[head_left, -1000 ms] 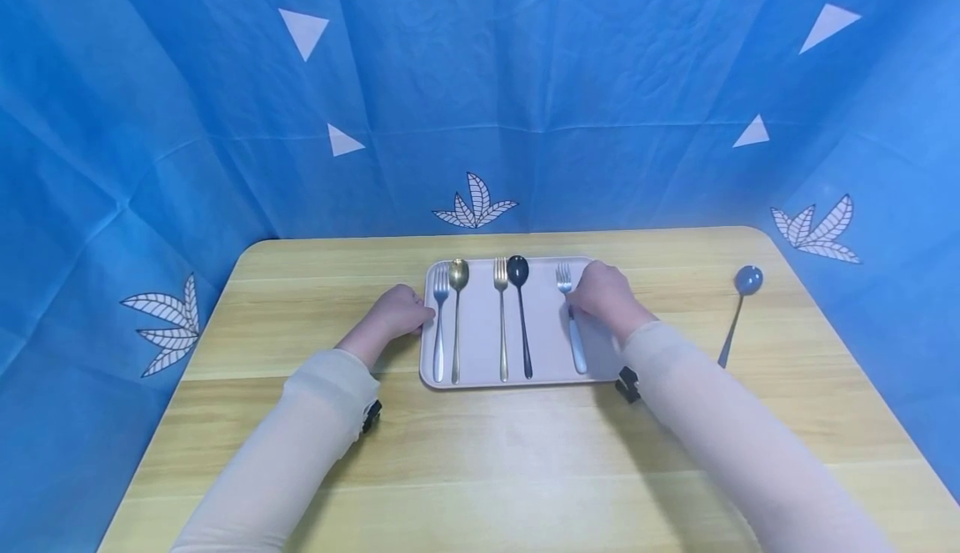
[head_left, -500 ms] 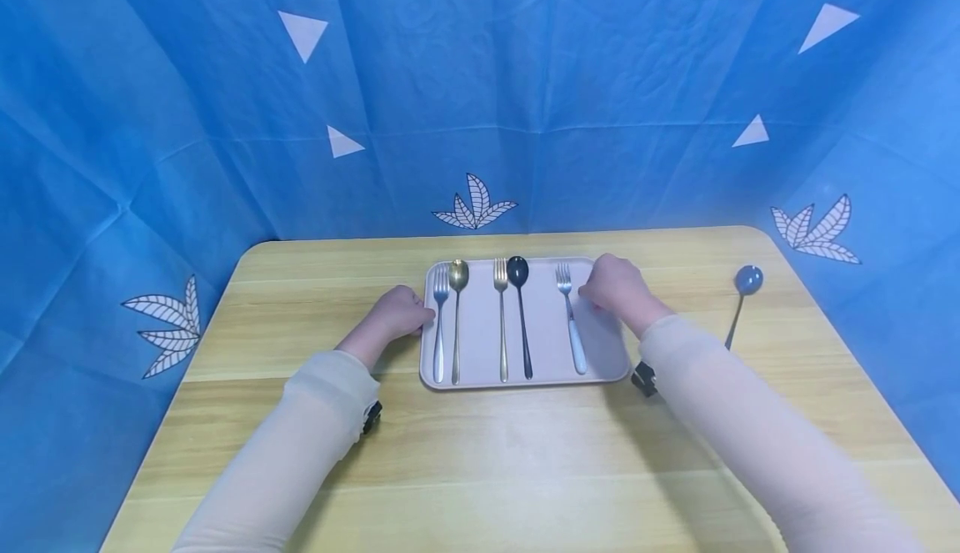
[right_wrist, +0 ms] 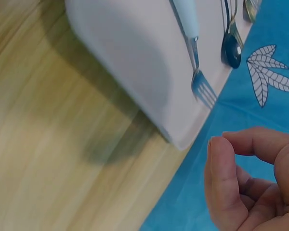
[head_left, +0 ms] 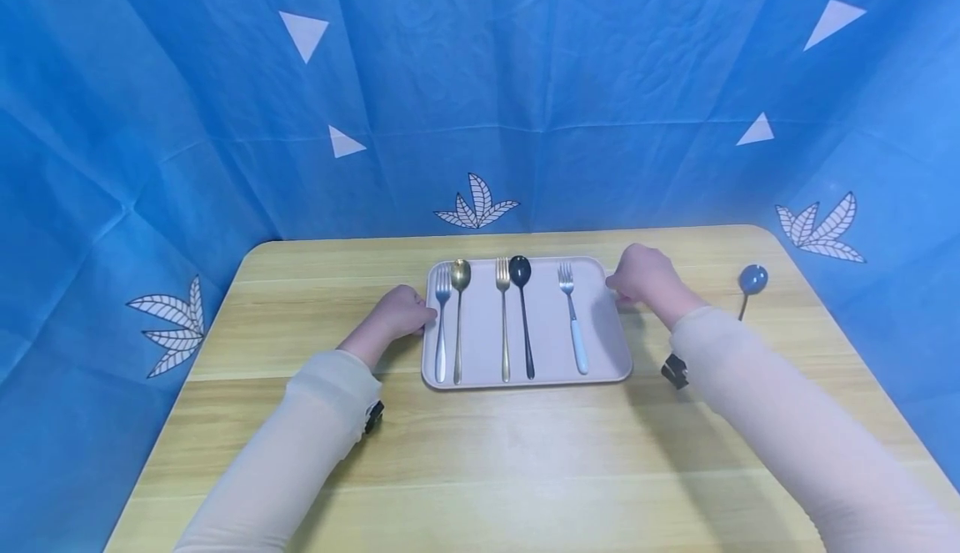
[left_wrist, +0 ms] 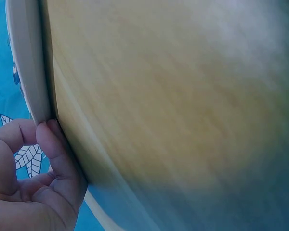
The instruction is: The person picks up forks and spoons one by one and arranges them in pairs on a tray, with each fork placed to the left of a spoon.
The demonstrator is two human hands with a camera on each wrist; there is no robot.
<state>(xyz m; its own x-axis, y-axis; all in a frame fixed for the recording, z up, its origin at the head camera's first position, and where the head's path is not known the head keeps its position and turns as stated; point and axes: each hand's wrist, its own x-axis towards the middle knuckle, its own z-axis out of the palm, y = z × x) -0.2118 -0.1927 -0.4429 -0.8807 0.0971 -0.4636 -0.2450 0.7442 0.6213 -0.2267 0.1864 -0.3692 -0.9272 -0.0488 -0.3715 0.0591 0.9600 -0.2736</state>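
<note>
My left hand (head_left: 397, 313) pinches the left rim of a pale pink tray (head_left: 481, 328); the left wrist view shows thumb and fingers (left_wrist: 53, 142) meeting at that rim. My right hand (head_left: 647, 276) hovers beside the tray's far right corner. In the right wrist view its thumb and fingertips (right_wrist: 222, 156) come together with nothing between them. On the tray, from left to right, lie a silver fork (head_left: 440, 332), a gold spoon (head_left: 461, 273), a gold fork (head_left: 503, 273), a black spoon (head_left: 520, 271) and a fork with a pale blue handle (head_left: 577, 344).
A spoon (head_left: 753, 279) with a blue-grey bowl lies on the wooden table (head_left: 510, 461) at the right; the right sleeve hides part of its handle. Blue cloth (head_left: 600, 103) with white patterns hangs behind and at both sides.
My right hand has moved away from the blue-handled fork to the right, off the tray's right edge. That fork stays lying on the tray. The left hand keeps its place at the rim.
</note>
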